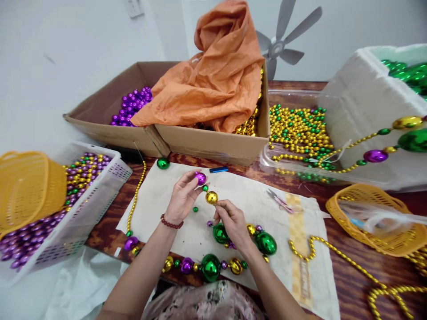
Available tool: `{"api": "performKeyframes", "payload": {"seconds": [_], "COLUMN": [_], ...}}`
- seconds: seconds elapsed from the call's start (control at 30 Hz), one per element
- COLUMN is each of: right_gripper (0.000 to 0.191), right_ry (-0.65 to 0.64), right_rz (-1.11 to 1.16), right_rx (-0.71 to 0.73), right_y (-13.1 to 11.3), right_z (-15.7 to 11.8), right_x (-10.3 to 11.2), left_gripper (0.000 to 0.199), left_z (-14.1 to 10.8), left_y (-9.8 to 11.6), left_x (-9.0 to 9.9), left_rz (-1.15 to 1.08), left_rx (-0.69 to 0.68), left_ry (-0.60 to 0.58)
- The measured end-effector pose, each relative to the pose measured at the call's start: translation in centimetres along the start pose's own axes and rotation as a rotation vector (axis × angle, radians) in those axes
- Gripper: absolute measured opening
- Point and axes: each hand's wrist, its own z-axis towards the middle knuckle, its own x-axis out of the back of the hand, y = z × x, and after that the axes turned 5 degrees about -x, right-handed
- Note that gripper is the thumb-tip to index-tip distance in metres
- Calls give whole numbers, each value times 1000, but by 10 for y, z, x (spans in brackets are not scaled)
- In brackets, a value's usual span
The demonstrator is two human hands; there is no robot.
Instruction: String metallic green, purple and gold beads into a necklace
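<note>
Behind right hand (231, 218), probably purple bead (231, 245)

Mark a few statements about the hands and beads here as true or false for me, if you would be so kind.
1. The left hand holds a purple bead. True.
2. The right hand has its fingers spread wide. False: they are drawn together at a gold bead.
3. A small green bead sits between those two beads. True.
4. The left wrist is bare. False: it wears a dark red bracelet.
5. Pink-handled snips lie on the white cloth. True.
</note>
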Motion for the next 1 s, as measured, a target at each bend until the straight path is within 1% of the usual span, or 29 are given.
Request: {"api": "performKeyframes", "payload": {"seconds": [0.1,0.17,0.27,0.33,0.43,0.5,0.57,0.63,0.7,0.73,0.77,0.8,0.83,0.9,0.93,1.0], "right_gripper": [19,22,24,26,27,28,27,27,27,28,28,28,27,26,26,25], "right_ry": [-101,-126,-55,-7,19,12,3,2,10,13,15,14,13,11,12,16], "right_rz": [29,66,120,138,178,216,243,257,265,268,270,269,266,254,246,232], "right_rx": [-19,-64,-137,-156,-173,-188,-201,-211,-219,-221,-220,-217,-215,-215,-216,-224], "right_y": [0,2,5,6,7,6,6,5,5,5,4,4,4,4,3,2], "right_z": [-1,-2,-2,-1,2,4,5,6,6,6,6,6,6,5,5,4], "right_x": [-2,-2,-1,0,3,6,9,12,13,13,13,13,14,14,15,17], "left_gripper": [26,26,25,25,30,34,36,34,24,17,11,9,12,20,23,25], "left_z": [0,2,1,-2,-5,-2,5,15,24,27,29,30,30,29,28,26], "left_y": [-2,-4,-8,-11,-9,-2,8,16,19,19,16,12,8,-2,-6,-11], "left_x": [2,4,4,2,3,10,26,48,71,81,90,97,102,107,107,107], "left_rz": [0,-13,-12,3,69,129,207,370,673,849,1015,1157,1268,1412,1461,1531], "left_rx": [-10,-8,13,21,23,-2,-49,-104,-159,-178,-188,-191,-191,-200,-210,-242], "left_ry": [14,16,2,-5,-29,-43,-19,54,112,97,50,-23,-106,-248,-293,-330]}}
